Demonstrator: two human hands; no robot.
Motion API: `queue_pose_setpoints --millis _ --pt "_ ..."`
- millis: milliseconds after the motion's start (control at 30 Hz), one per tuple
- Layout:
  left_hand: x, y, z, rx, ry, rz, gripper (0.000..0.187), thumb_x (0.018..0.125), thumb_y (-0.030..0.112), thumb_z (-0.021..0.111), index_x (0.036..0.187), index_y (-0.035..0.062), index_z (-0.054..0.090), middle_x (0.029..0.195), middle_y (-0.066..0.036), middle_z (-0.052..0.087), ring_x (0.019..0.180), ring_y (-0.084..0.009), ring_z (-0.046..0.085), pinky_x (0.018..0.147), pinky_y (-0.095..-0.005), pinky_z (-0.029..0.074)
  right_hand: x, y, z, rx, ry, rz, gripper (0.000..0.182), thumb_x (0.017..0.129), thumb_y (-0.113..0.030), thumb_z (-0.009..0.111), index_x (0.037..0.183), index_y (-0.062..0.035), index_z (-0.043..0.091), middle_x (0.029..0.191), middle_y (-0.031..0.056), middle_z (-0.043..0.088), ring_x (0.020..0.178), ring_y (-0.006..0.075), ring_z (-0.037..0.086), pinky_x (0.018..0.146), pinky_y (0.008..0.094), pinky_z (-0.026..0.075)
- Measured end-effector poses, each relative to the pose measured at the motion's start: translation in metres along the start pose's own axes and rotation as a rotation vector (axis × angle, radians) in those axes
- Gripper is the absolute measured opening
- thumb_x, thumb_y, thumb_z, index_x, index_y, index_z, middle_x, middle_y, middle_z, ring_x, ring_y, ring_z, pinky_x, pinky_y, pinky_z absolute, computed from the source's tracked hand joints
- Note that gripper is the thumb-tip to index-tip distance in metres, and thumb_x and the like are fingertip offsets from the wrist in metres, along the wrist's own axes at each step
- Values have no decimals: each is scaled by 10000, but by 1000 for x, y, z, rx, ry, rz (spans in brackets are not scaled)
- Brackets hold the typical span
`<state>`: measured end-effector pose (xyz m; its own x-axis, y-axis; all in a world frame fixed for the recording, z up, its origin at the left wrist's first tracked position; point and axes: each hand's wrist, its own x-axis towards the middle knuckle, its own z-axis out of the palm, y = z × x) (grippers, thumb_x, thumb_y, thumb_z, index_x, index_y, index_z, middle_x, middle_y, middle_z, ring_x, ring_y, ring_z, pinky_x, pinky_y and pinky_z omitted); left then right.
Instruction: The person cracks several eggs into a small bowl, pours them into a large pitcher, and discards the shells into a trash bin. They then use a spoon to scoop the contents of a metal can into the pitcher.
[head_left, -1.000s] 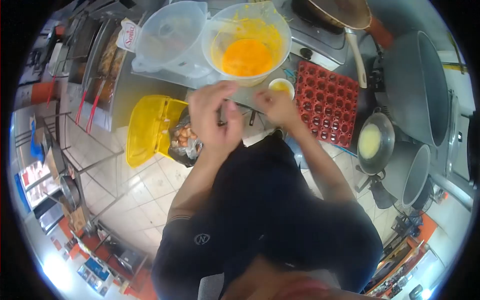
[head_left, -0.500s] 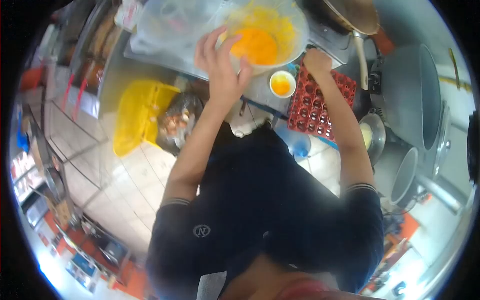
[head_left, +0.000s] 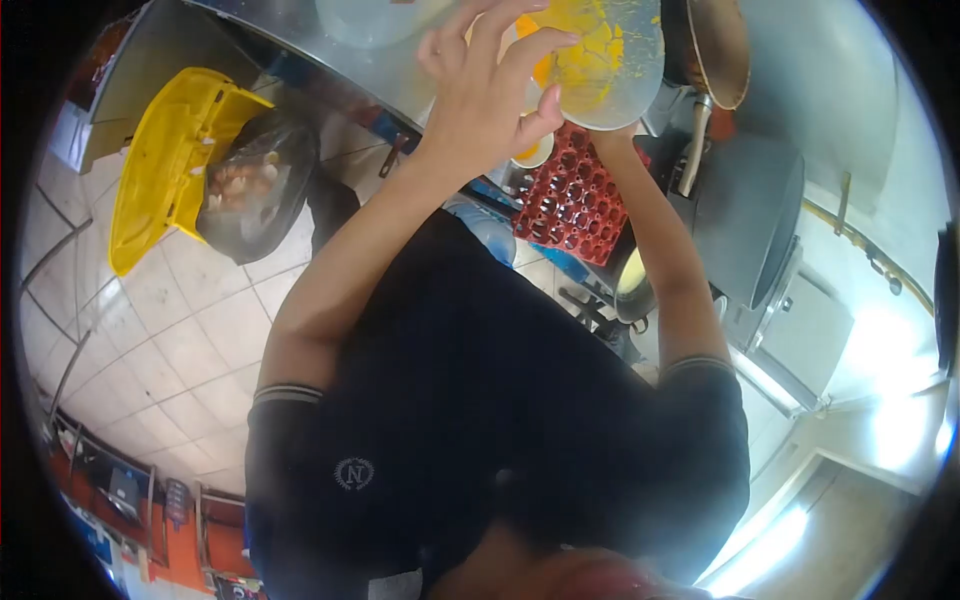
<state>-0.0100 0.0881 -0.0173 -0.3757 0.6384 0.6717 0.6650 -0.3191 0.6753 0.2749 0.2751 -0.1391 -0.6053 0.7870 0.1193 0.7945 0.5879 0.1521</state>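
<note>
My left hand (head_left: pixel 490 105) has its fingers spread and bent at the left side of a translucent bowl (head_left: pixel 638 65). Yellow-orange egg (head_left: pixel 545 68) shows inside, with yellow smears on the wall. Beyond the bowl's near rim, my right hand (head_left: pixel 617 134) is mostly hidden; its fingers do not show. Under that forearm lies a red egg tray (head_left: pixel 572 205) with rows of hollows. A small white cup (head_left: pixel 540 153) with orange yolk sits at the tray's left, partly covered by my left thumb.
At the upper right are a pan (head_left: pixel 722 50) with a pale handle and a big grey pot (head_left: pixel 750 210). A metal bowl holding something yellow is by my right forearm. Lower left, a yellow bin (head_left: pixel 150 180) stands beside a dark bag (head_left: pixel 250 225) with eggshells.
The bowl has shifted right relative to the cup and tray, and now covers most of my right hand. My left hand has moved right with it. The view has turned and shifted.
</note>
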Motion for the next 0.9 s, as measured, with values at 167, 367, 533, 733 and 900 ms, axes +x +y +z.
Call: queue_pose_setpoints --millis 167,367,533,733,900 --pt "-3 -2 3 21 40 18 551 742 220 718 1279 204 595 1435 -44 499 1327 -333 398 1061 -497 217 8 -8 -5 -198 -180 21 442 998 -294 527 1424 -179 553 1447 78 580 1325 225 554 1041 348 484" --pt "-3 0 3 39 31 -7 492 746 246 723 1228 239 625 1422 -22 474 1310 -321 403 980 -534 261 7 -10 -15 -329 -234 -21 313 981 -258 533 1238 -176 691 1196 75 729 1064 220 717 833 407 587" --pt "-1 0 1 44 15 -12 517 739 237 718 1245 228 614 1419 -34 471 1311 -327 404 1012 -527 254 11 -15 -46 -351 -267 -14 276 972 -239 530 1144 -161 730 1086 70 760 968 235 745 773 415 595" --pt "-2 1 0 33 -1 -12 518 765 219 693 1274 185 600 1409 -65 510 1326 -344 397 1078 -512 211 12 -19 -79 -13 -373 302 331 976 -297 527 1079 -39 708 880 126 764 730 263 749 684 412 592" --pt "0 3 -3 26 -18 7 485 799 223 673 1273 159 594 1410 -87 512 1327 -353 394 1091 -518 205 -9 -16 -57 797 -368 846 455 1015 -386 531 970 49 654 645 155 703 488 233 680 471 335 527"
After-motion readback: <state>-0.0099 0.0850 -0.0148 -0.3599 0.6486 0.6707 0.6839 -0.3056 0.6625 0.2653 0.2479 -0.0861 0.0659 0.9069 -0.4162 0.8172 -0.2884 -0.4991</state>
